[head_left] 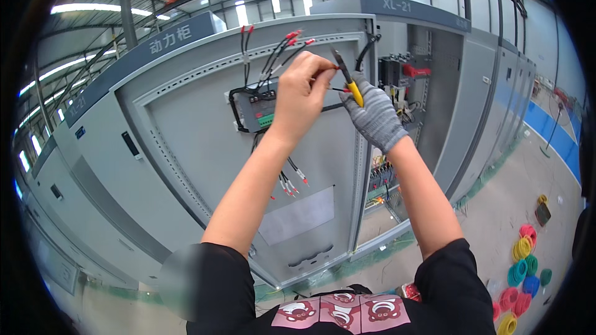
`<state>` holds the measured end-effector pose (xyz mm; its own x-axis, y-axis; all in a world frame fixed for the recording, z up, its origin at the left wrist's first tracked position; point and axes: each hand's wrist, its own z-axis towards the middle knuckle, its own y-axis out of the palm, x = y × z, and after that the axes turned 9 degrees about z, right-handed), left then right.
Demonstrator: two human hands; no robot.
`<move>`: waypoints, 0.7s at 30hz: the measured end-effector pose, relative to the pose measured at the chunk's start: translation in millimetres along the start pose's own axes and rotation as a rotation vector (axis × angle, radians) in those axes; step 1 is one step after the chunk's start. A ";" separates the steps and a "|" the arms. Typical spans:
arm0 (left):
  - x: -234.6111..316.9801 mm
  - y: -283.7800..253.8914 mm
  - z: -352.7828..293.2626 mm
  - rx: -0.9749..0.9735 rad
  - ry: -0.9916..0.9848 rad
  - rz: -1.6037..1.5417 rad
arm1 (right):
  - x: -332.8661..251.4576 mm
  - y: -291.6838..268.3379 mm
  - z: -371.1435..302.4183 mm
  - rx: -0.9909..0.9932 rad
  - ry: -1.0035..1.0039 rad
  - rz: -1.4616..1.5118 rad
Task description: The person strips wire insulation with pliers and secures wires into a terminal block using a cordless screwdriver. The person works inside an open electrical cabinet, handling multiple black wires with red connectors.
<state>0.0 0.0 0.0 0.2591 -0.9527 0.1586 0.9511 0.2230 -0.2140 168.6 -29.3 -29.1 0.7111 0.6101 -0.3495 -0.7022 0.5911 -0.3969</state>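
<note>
My left hand point(302, 90), bare, is raised in front of the open cabinet door with thumb and forefinger pinched together. A small red wire end shows at its fingertips, against the pliers. My right hand point(377, 115), in a grey knit glove, is closed around pliers point(355, 92) with yellow grips; their dark jaws point up and to the left. Just below the fingertips, a black wire with a red tip runs toward the glove. Behind my left hand, a grey module point(251, 111) with a green terminal strip is fixed to the door. Black wires with red ends point(290, 38) fan out above it.
To the right, the open cabinet point(403, 80) holds breakers and wiring. More grey cabinets point(102, 142) stand on the left. Several coils of coloured wire point(521, 248) lie on the floor at the lower right. Loose wire ends point(292, 186) hang below the module.
</note>
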 end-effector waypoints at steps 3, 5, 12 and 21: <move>-3.5 -6.6 8.6 -0.045 0.055 0.031 | -8.7 -0.3 1.7 0.057 -0.121 -0.237; -5.7 -8.1 7.2 0.016 0.069 0.043 | -32.0 -7.0 1.6 -0.033 0.078 -0.193; -4.9 -2.2 6.6 0.031 0.071 0.052 | -7.9 -6.5 2.9 -0.038 -0.019 -0.028; -2.2 -4.7 8.0 0.055 0.069 0.060 | -13.7 -4.0 12.6 0.045 -0.026 -0.244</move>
<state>-3.7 2.6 8.4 0.3056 -0.9488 0.0801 0.9424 0.2894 -0.1678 161.2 -33.4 -12.0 0.8590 0.4595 -0.2257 -0.5112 0.7449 -0.4287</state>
